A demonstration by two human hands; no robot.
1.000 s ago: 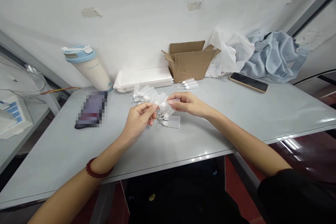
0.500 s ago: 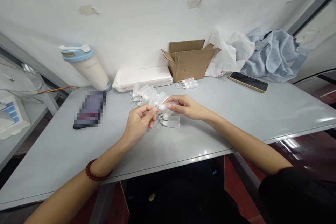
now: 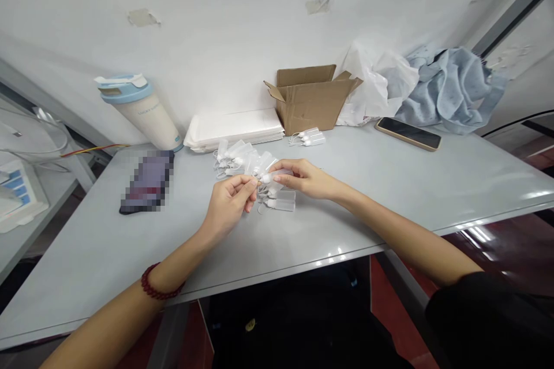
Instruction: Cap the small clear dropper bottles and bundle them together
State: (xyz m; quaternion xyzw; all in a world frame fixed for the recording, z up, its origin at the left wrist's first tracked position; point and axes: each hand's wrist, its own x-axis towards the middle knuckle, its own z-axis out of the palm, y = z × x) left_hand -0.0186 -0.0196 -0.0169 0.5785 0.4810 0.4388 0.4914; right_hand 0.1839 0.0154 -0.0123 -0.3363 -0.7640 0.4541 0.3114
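Between the thumb and fingers of my right hand is a small clear plastic bottle with a white cap, its cap end pointing left. My left hand is closed in a pinch right by that cap; the thin cord loop it seems to grip is too small to make out. Beneath and behind both hands lies a loose pile of similar small bottles with white caps and cord loops. Closer to me, a few more bottles lie side by side on the table.
Farther back stand an open cardboard box, a stack of white sheets and a few small bottles. A tumbler and a blurred-out dark item are left; a phone, plastic bag and blue cloth right.
The camera view shifts very slightly. My right hand lowers a little with the small bottle, while my left hand keeps its pinch by the cap.
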